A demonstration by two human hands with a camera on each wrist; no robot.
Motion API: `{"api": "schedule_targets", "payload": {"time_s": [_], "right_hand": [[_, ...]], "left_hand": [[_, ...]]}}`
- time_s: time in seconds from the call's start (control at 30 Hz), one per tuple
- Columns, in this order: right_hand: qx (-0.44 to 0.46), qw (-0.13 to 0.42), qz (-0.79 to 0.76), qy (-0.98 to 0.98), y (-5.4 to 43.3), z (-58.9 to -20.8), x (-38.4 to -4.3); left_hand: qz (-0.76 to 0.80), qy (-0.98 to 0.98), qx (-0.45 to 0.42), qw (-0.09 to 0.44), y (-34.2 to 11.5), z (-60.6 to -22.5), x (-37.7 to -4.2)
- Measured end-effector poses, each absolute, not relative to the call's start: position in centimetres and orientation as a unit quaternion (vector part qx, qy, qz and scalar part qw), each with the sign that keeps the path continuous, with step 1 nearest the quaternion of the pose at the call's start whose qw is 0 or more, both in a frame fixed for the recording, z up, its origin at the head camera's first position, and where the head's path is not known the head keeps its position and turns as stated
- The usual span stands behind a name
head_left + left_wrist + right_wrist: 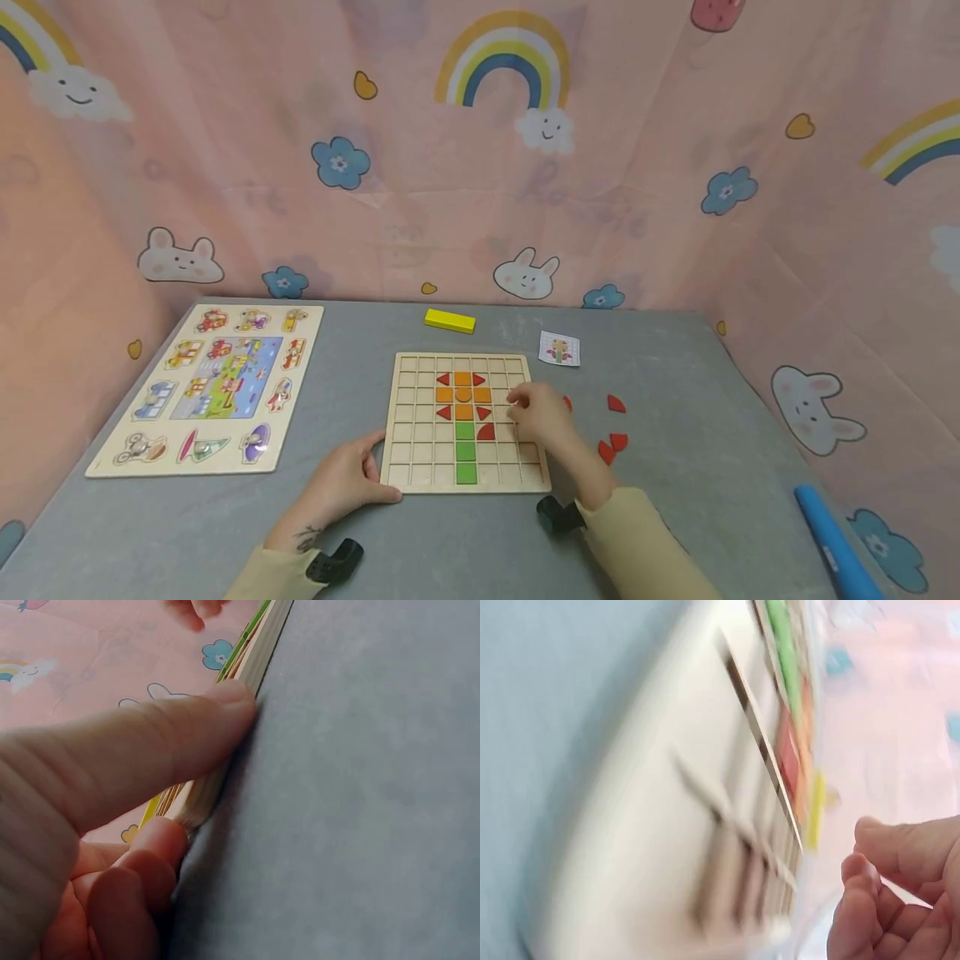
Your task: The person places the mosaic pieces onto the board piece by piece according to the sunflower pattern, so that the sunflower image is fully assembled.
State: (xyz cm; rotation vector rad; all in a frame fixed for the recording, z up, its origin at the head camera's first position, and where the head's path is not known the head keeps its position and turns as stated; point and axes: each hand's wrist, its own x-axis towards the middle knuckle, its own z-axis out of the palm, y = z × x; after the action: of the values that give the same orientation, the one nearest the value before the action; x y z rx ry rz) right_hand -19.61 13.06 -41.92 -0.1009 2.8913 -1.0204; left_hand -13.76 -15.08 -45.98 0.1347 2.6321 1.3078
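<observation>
A square wooden grid board (427, 479) lies mid-table, with orange pieces (462, 379), small red triangles (444, 379), a red quarter-round piece (486, 432) and a green column (466, 451) in its cells. My left hand (347, 477) holds the board's near left corner; in the left wrist view its thumb (187, 731) presses the side edge. Above the board's right side is my right hand (546, 417). Its fingers (855, 907) are loosely curled, the thumb slightly apart from the index fingertip, with no piece visible between them.
Several red quarter-round pieces (616, 404) lie right of the board, one partly hidden by my right hand. A pattern card (559, 348) and a yellow bar (450, 321) are behind it. A picture puzzle board (247, 458) lies left; a blue cylindrical object (836, 542) is at right.
</observation>
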Motion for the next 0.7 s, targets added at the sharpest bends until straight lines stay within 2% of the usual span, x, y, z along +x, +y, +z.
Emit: {"api": "schedule_targets", "payload": {"time_s": [0.17, 0.4, 0.53, 0.7], "right_hand": [[0.063, 0.014, -0.277, 0.959, 17.9, -40.7, -20.7], [0.143, 0.07, -0.185, 0.97, 22.6, -40.9, -21.2], [0.161, 0.101, -0.137, 0.972, 23.6, -41.2, -21.3], [0.162, 0.108, -0.126, 0.973, 24.0, -41.7, -21.2]], "left_hand": [[0.443, 0.89, 0.044, 0.101, -15.0, -46.0, -13.8], [0.447, 0.888, 0.046, 0.1, -15.2, -46.1, -13.8], [0.45, 0.886, 0.047, 0.1, -15.2, -46.1, -13.7], [0.448, 0.887, 0.048, 0.1, -15.2, -46.2, -13.8]]}}
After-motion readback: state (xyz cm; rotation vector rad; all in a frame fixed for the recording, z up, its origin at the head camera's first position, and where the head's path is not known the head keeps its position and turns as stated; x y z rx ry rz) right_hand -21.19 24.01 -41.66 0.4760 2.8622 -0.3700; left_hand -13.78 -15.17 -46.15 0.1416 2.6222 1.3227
